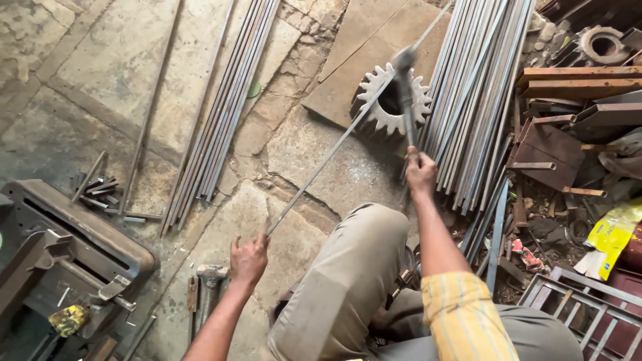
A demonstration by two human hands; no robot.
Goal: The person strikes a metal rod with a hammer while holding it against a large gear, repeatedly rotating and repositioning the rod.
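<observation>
Long rod point(334, 150) is lying slantwise across the floor point(120, 60), its far part resting on the gear wheel point(391, 100). Left hand point(249, 257) is gripping the rod's near end; right hand point(420, 172) is holding a hammer point(405, 87) over the gear. Gear is sitting on a flat plate point(364, 40). Rod bundle point(224, 113) is lying left of it, a larger bundle point(475, 100) right of it. Second hammer point(210, 284) is lying beside the left wrist, machine block point(60, 261) further left.

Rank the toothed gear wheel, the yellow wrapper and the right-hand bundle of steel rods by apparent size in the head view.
1. bundle of steel rods
2. toothed gear wheel
3. yellow wrapper, though it lies nearer the camera, so its true size is unsure.
</observation>
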